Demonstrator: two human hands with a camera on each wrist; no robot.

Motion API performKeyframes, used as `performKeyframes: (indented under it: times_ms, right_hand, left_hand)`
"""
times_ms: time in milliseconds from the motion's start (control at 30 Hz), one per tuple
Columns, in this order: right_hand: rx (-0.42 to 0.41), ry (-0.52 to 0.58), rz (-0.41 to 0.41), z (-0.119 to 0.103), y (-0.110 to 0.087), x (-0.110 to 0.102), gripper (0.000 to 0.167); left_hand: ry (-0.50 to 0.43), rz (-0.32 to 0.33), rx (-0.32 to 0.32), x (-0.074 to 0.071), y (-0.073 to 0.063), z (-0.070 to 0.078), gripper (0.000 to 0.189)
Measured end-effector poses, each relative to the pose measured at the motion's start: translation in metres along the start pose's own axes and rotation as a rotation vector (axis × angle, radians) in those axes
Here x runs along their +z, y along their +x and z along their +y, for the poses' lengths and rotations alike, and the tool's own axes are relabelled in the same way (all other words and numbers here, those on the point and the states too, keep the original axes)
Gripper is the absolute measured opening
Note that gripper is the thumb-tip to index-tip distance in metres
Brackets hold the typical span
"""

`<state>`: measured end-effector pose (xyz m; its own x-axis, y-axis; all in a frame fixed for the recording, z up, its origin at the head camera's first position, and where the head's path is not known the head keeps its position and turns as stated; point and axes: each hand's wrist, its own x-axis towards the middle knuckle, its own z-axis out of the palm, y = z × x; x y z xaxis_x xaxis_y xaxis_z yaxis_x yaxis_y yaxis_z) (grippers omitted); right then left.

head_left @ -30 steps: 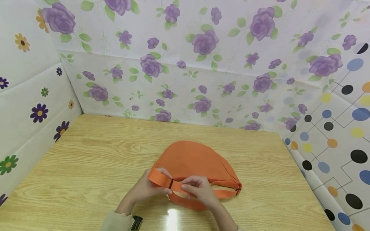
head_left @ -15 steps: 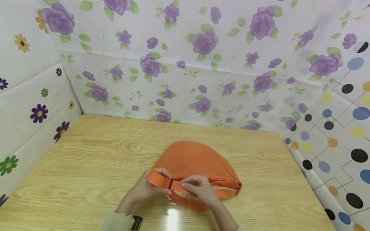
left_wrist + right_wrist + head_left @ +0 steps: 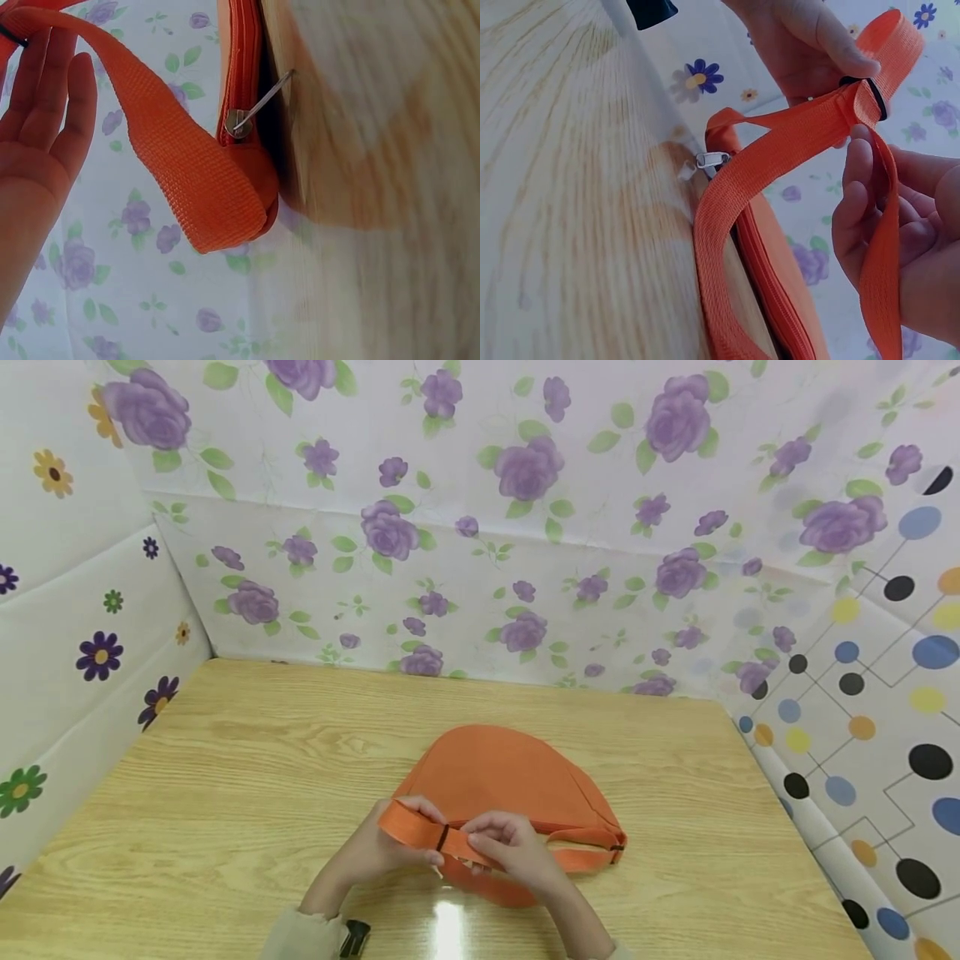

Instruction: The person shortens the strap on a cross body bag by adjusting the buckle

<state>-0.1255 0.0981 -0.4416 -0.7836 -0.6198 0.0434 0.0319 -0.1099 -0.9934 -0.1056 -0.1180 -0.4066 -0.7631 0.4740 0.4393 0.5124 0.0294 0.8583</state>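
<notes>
An orange waist bag [image 3: 510, 772] lies on the wooden table, its curved side away from me. My left hand [image 3: 386, 843] grips the bag's orange strap [image 3: 408, 825] at a black slider [image 3: 443, 837], where the webbing loops back over the fingers. In the right wrist view, the left thumb lies against the slider [image 3: 871, 96]. Just right of it, my right hand [image 3: 517, 856] pinches the strap between thumb and fingers. One strap length [image 3: 881, 300] hangs across the right palm. A metal zipper pull [image 3: 239, 124] shows at the bag's end in the left wrist view.
A black buckle [image 3: 355, 938] lies beside the left sleeve at the table's near side. Flowered sheeting [image 3: 465, 585] stands behind the table [image 3: 285, 752], and a dotted sheet [image 3: 862, 760] borders its right side.
Both hands keep their hold with little movement. My right hand has shifted slightly left toward the slider, and the strap loop over my left hand reaches a little further left.
</notes>
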Motion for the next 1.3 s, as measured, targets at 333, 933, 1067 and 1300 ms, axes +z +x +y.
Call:
performKeyframes:
  times_ms: [333, 933, 1067, 1300]
  right_hand:
    - [-0.026, -0.014, -0.026, -0.002, 0.005, 0.004, 0.03]
    - [-0.013, -0.051, 0.012, -0.006, 0.008, 0.01, 0.022]
    - [-0.007, -0.082, 0.017, -0.006, 0.006, 0.006, 0.024]
    - [-0.022, -0.124, 0.018, -0.005, -0.001, -0.003, 0.023]
  left_hand:
    - [-0.02, -0.012, -0.012, 0.002, 0.001, 0.001, 0.026]
    - [-0.01, -0.019, -0.036, 0.005, 0.003, 0.001, 0.026]
    - [0.002, -0.011, -0.008, 0.004, 0.004, 0.001, 0.025]
    - [0.008, 0.0, -0.012, 0.004, 0.004, 0.001, 0.025]
